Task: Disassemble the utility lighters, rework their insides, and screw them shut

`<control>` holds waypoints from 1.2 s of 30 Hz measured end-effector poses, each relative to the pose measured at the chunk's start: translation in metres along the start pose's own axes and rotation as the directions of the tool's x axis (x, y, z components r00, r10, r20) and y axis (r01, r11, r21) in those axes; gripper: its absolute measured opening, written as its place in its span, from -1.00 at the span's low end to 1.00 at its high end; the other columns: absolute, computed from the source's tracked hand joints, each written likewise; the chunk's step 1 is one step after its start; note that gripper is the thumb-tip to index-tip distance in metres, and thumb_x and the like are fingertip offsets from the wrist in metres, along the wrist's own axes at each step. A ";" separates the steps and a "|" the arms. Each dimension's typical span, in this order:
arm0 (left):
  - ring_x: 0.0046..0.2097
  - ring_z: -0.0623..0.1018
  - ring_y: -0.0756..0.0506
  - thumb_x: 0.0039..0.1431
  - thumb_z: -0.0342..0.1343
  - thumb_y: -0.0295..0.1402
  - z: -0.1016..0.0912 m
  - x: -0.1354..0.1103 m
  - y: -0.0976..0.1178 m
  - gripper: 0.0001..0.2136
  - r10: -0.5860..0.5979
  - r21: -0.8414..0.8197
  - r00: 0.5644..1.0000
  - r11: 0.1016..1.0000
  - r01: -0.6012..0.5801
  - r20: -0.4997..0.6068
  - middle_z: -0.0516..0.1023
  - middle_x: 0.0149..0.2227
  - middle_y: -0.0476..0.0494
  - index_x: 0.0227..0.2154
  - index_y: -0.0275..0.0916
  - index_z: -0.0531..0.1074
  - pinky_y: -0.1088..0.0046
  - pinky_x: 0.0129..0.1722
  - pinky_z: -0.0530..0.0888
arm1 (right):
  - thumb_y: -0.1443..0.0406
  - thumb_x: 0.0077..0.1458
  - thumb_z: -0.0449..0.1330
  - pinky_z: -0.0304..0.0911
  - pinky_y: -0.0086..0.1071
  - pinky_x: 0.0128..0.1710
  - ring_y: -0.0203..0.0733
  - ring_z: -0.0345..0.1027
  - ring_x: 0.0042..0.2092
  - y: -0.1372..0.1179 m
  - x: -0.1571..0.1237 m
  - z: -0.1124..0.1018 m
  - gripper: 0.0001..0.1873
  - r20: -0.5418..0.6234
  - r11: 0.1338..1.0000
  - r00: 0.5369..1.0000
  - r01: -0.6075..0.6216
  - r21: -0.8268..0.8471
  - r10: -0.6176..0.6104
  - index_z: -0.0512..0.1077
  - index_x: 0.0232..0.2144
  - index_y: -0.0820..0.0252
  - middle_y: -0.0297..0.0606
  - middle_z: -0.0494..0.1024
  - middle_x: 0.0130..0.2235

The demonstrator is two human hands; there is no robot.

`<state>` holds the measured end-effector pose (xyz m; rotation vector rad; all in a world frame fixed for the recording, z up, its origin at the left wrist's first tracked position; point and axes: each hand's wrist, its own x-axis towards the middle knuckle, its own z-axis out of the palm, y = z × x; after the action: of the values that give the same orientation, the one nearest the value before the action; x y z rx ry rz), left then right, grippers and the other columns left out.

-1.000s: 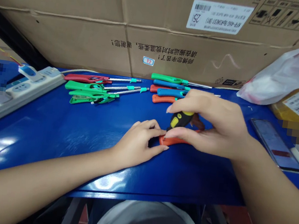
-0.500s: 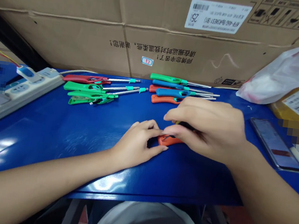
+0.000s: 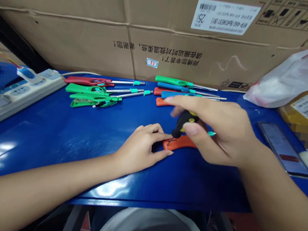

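- Workpiece: an orange lighter (image 3: pixel 183 142) lies flat on the blue table (image 3: pixel 83 132), in front of the person, its handle end pointing left.
- Left hand (image 3: pixel 146 143): thumb and index finger are clamped on the handle end of the orange lighter, one on each side. The wrist is low over the table.
- Right hand (image 3: pixel 222 130): thumb and fingers are closed around a black-and-yellow screwdriver (image 3: pixel 180 124); the index finger extends forward past the handle.
- Tool position: the screwdriver is tilted, its shaft running down and left to the handle end of the orange lighter, near the left fingertips. Seating of the tip in a screw cannot be told.
- Far end of workpiece: mostly hidden behind the right hand.
- Left group, behind the left hand: a red lighter (image 3: pixel 90 81), a green lighter (image 3: pixel 85 89) and an opened green casing (image 3: pixel 79 102), nozzles of the first two pointing right.
- Right group, beyond the right hand: further lighters (image 3: pixel 172 81) in green, blue, red and orange, laid close together.
- Perimeter: power strip (image 3: pixel 38 80) at left, cardboard box (image 3: pixel 92 46) behind, phone (image 3: pixel 282 147) at right.
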<state>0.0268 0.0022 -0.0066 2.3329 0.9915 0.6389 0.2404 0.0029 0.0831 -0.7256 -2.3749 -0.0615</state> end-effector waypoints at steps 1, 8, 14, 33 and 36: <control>-0.06 0.56 -0.18 0.27 0.30 -0.23 0.000 0.000 0.000 -0.72 0.000 0.001 1.000 1.000 0.000 0.000 0.57 -0.10 -0.12 0.01 -0.10 0.58 0.17 -0.01 0.46 | 0.23 0.46 -0.04 0.45 -0.31 0.04 -0.13 0.55 0.10 -0.001 0.000 -0.001 -0.58 0.033 0.997 0.999 -0.007 0.073 0.004 0.38 0.23 0.21 -0.14 0.63 0.12; -0.06 0.58 -0.19 0.27 0.30 -0.23 0.002 -0.001 -0.001 -0.74 0.010 0.031 1.000 0.999 -0.010 -0.012 0.60 -0.15 -0.09 -0.01 -0.09 0.59 0.17 -0.06 0.44 | 0.15 0.31 0.26 0.47 -0.44 -0.13 -0.24 0.61 -0.19 0.001 0.001 0.006 -0.72 -0.110 0.999 0.993 0.031 -0.027 -0.034 0.52 -0.04 0.21 -0.29 0.71 -0.16; -0.11 0.56 -0.17 0.26 0.31 -0.23 -0.001 -0.001 0.001 -0.71 -0.001 0.029 1.000 1.000 0.001 -0.010 0.55 -0.16 -0.10 0.02 -0.10 0.58 0.22 -0.14 0.43 | 0.26 0.40 0.05 0.47 -0.33 -0.07 -0.16 0.59 -0.07 0.005 -0.001 0.009 -0.68 -0.048 0.993 0.998 -0.026 0.119 0.032 0.41 0.09 0.30 -0.13 0.65 -0.03; -0.21 0.56 -0.12 0.28 0.26 -0.22 -0.001 -0.002 0.000 -0.83 0.015 0.054 1.000 0.998 -0.015 0.006 0.54 -0.27 -0.04 -0.12 -0.11 0.60 0.30 -0.26 0.38 | 0.17 0.24 0.34 0.49 -0.40 -0.10 -0.21 0.57 -0.12 -0.003 0.000 0.011 -0.69 -0.062 0.986 0.996 -0.047 0.162 0.057 0.46 -0.03 0.17 -0.30 0.65 -0.10; -0.19 0.58 -0.15 0.24 0.30 -0.23 -0.004 -0.002 0.001 -0.79 0.000 0.058 1.000 0.998 0.000 0.003 0.55 -0.21 -0.07 -0.09 -0.11 0.60 0.26 -0.20 0.43 | 0.28 0.35 0.19 0.51 -0.40 -0.14 -0.19 0.55 -0.03 -0.005 0.000 0.008 -0.67 0.020 0.934 0.991 -0.129 0.332 0.129 0.40 0.12 0.22 -0.21 0.60 0.01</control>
<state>0.0238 0.0011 -0.0038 2.3830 1.0215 0.6149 0.2334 0.0006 0.0774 -0.7111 -2.2495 0.3875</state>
